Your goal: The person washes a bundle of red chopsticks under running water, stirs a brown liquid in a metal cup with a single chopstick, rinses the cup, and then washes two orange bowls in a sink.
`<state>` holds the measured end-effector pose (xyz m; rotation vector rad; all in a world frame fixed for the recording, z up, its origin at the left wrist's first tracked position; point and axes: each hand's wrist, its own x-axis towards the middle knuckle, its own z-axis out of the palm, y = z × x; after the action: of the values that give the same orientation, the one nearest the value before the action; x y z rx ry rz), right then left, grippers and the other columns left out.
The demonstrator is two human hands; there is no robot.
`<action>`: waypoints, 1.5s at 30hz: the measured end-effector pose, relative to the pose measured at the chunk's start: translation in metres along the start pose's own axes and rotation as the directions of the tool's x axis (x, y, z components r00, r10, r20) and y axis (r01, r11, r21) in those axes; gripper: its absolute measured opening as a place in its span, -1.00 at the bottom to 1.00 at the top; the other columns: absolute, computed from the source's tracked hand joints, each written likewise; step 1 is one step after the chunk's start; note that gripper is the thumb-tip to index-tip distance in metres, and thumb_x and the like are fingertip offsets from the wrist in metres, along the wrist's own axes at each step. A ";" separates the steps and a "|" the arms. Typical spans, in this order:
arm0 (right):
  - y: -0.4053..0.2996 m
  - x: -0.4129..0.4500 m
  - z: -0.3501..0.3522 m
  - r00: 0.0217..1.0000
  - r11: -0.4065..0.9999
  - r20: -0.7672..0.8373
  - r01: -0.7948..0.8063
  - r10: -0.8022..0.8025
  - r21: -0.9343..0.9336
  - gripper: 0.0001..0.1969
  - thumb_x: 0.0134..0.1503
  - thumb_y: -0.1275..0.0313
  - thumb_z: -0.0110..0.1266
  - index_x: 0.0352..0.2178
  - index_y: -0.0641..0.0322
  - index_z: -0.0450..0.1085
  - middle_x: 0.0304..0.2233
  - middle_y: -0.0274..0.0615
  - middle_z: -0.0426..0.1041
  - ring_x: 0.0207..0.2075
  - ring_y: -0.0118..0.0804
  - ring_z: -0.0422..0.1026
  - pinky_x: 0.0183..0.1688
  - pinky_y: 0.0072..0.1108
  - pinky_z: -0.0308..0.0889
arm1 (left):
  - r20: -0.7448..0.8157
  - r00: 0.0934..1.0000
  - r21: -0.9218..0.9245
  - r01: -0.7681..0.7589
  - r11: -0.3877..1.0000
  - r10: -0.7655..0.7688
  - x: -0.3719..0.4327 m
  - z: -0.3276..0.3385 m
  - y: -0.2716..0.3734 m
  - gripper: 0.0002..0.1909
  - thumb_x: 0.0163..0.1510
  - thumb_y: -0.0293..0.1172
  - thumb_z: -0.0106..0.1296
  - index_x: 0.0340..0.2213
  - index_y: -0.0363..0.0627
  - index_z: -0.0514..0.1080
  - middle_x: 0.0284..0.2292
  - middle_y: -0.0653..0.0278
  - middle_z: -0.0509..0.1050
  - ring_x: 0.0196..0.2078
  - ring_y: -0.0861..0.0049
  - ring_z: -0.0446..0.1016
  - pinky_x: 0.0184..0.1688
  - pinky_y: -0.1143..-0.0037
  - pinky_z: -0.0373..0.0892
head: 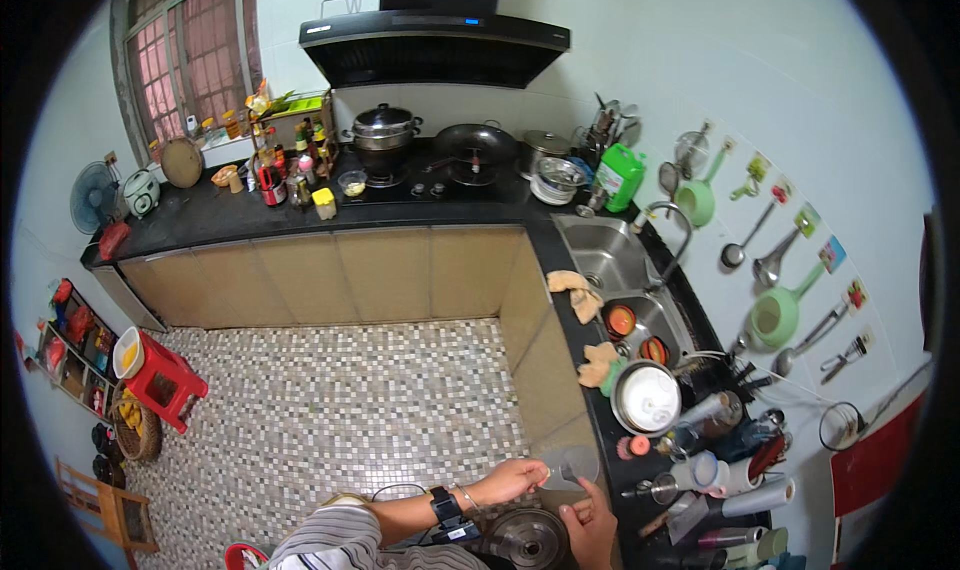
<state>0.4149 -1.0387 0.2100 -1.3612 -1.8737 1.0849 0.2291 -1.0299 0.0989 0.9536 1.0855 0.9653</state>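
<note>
My left hand [523, 478] is pinched at the near-left rim of a translucent round plastic piece [585, 461], probably a lid or shallow bowl. A small grey shape shows on or through it; what it is cannot be made out. My right hand [591, 523] is at its lower edge, index finger extended to the rim and thumb raised. Whether it grips anything is unclear. Beneath both hands, a round, ridged metal lid or pan [526, 538] lies low, beside the counter's front.
On the black counter at right are a metal pot with a white interior [649, 399], a cleaver [688, 521] and a roll of film [757, 497]. Beyond them is a double sink [611, 247] with orange bowls. A red stool [169, 382] stands on the mosaic floor [337, 397].
</note>
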 end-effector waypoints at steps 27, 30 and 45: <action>-0.067 0.232 0.123 0.836 0.826 -0.120 0.490 -0.536 -0.280 -0.95 -0.02 0.52 0.01 -0.46 0.21 0.31 -0.51 -0.15 0.38 -0.52 -0.12 0.38 -0.49 -0.48 0.29 | -0.239 0.957 0.024 -0.162 0.986 0.163 0.035 -0.209 0.095 -0.72 0.17 -0.34 -0.22 -0.54 -0.25 0.32 -0.57 0.39 0.31 -0.47 0.68 0.28 -0.32 0.63 0.25; -0.057 0.269 0.113 0.835 0.802 -0.077 0.491 -0.544 -0.339 -0.96 -0.04 0.55 0.00 -0.48 0.19 0.32 -0.55 -0.17 0.39 -0.55 -0.12 0.39 -0.53 -0.46 0.31 | -0.259 0.945 0.142 -0.169 0.975 0.201 0.068 -0.215 0.112 -0.73 0.15 -0.38 -0.19 -0.57 -0.26 0.30 -0.57 0.37 0.30 -0.49 0.69 0.27 -0.38 0.64 0.23; -0.027 0.520 0.031 0.726 0.728 -0.157 0.601 -0.670 -0.331 -0.80 -0.10 0.63 0.05 -0.35 0.27 0.39 -0.42 -0.19 0.47 -0.42 -0.24 0.46 -0.40 -0.57 0.37 | -0.336 0.918 0.047 -0.206 0.977 0.210 0.322 -0.280 0.196 -0.72 0.16 -0.33 -0.21 -0.57 -0.20 0.29 -0.58 0.40 0.31 -0.50 0.70 0.26 -0.37 0.64 0.23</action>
<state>0.2127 -0.5575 0.2123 -0.7930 -2.0809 0.2866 -0.0127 -0.6303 0.1460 0.9458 1.2945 1.3365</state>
